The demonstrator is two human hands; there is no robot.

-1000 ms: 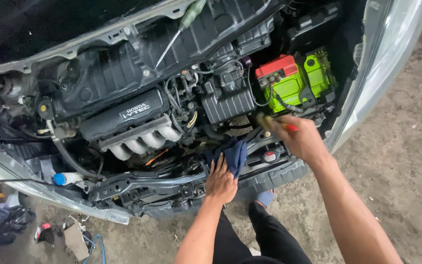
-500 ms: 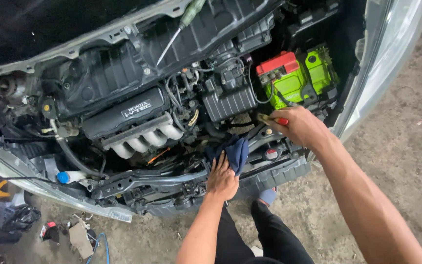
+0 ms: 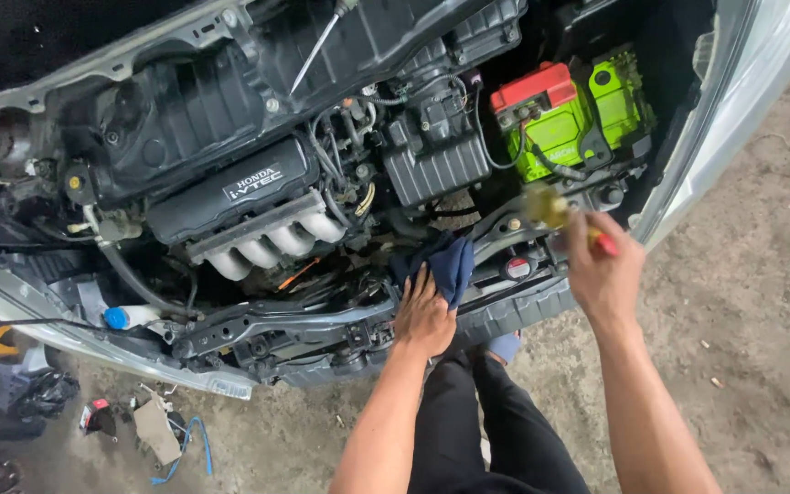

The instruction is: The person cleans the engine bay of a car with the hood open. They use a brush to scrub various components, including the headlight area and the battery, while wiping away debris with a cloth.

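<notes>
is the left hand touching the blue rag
Touching. The head view shows the left hand with its fingers lying on the blue rag at the engine bay's front edge.

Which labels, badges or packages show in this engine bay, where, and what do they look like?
Engine cover badge: centre-left on the black cover, slanted rectangle, pale lettering on dark.
Battery: upper right, bright green box, red top cover, dark label on its front face.
Round cap sticker: front crossbar, between left hand and right hand, red and white.

Count: one green battery [image 3: 578,119]; left of it, four intake runners [image 3: 272,247]; below it, one blue rag [image 3: 445,261].
</notes>
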